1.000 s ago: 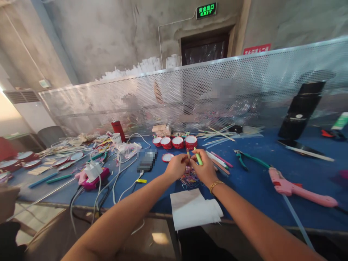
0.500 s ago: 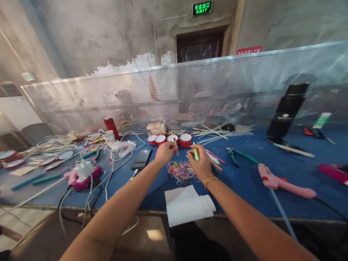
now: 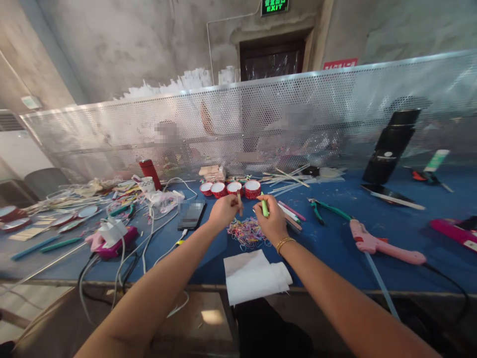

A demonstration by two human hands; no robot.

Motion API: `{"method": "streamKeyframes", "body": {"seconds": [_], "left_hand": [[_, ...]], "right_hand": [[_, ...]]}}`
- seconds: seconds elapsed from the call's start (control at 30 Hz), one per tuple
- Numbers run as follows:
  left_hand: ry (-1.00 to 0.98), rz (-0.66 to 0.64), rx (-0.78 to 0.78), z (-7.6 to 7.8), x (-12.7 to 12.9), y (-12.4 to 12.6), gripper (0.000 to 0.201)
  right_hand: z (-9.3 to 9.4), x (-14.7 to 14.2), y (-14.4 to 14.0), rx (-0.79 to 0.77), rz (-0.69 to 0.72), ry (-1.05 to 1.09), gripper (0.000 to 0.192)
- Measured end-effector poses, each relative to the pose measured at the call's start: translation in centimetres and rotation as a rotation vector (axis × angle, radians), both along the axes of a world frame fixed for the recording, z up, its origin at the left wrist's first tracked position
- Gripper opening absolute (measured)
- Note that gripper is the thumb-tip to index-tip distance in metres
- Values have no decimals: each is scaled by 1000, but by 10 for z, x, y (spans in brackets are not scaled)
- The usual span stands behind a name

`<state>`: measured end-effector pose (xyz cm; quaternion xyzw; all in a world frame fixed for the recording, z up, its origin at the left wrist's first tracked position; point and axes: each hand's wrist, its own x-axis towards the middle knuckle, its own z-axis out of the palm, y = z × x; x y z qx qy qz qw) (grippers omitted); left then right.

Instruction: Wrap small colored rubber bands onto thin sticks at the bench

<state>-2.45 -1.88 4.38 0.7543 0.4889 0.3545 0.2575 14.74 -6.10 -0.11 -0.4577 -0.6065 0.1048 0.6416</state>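
Note:
My left hand [image 3: 223, 211] is closed on a small flat wooden stick [image 3: 240, 203], held upright between thumb and fingers. In my right hand [image 3: 273, 221] is a light green marker pen [image 3: 265, 206], gripped near the stick but apart from it. Beneath and between both hands lies a pile of colourful rubber bands [image 3: 247, 233]. Several red-edged stacks of white discs [image 3: 234, 187] stand just beyond my fingers. Beside my right hand are more marker pens [image 3: 290, 213], partly hidden by it. A folded white cloth [image 3: 257, 281] hangs at the table's front edge.
To the right lie green-handled pliers [image 3: 330, 208], a pink glue gun [image 3: 383, 243] and a black bottle [image 3: 391, 146]. On the left are a phone [image 3: 191, 216], a power strip with cables [image 3: 117, 242] and a red flask [image 3: 149, 173]. A perforated metal screen [image 3: 223, 129] closes off the back.
The whole view has shifted slightly. My right hand has turned the green pen a little, and both hands keep hold of the same things.

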Motion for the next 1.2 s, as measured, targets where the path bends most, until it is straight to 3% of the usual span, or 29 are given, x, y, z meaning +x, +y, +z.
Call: {"method": "streamKeyframes", "body": {"seconds": [0.13, 0.2, 0.5, 0.73, 0.83, 0.97, 1.2], "left_hand": [[-210, 46, -225, -7, 18, 14, 4], [-268, 13, -266, -15, 25, 18, 6], [-286, -55, -229, -38, 25, 24, 9], [-189, -105, -197, -41, 24, 29, 10], [-180, -107, -192, -43, 24, 30, 11], [-191, -113, -179, -43, 23, 29, 10], [-169, -140, -132, -45, 22, 31, 7]], "right_hand": [[2, 0, -1, -39, 78, 80, 35], [3, 1, -2, -20, 74, 60, 41], [-1, 5, 7, 2, 23, 107, 25], [26, 6, 24, -92, 34, 270, 15], [30, -2, 30, -51, 21, 279, 12], [20, -12, 30, 20, 46, 297, 13], [0, -3, 31, 40, -14, 33, 12]]}}
